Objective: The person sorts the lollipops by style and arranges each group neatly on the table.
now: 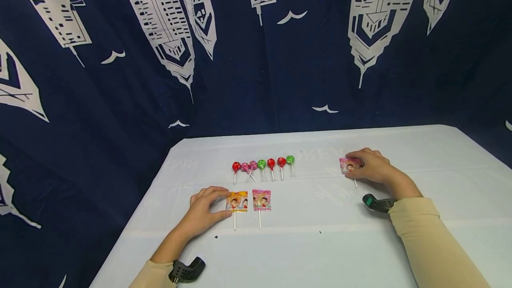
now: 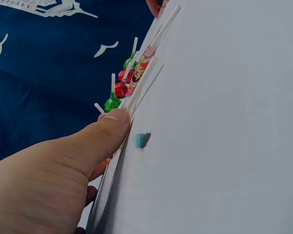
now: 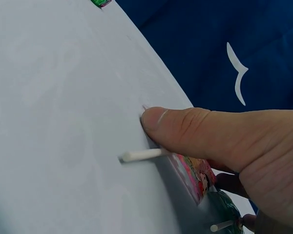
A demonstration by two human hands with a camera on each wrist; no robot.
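My left hand [image 1: 206, 210] is at the left side of a flat lollipop in an orange wrapper [image 1: 239, 201], thumb and fingertips at its edges. In the left wrist view the thumb [image 2: 100, 139] lies against the lower end of that wrapper, beside the white stick [image 2: 145, 80]. Just right of it lies a lollipop in a pink wrapper [image 1: 262, 200]. At the right of the table, my right hand [image 1: 373, 166] grips another pink-wrapped lollipop [image 1: 347, 165], its stick pointing toward me. A round green lollipop [image 3: 225, 207] shows close to the fingers in the right wrist view, mostly hidden from the head view.
Behind the flat lollipops lies a row of round ones: red [image 1: 236, 166], pink [image 1: 245, 167] and green [image 1: 262, 164] among them. The white-covered table [image 1: 304, 257] meets a dark blue curtain [image 1: 256, 79] with white building prints at the far edge.
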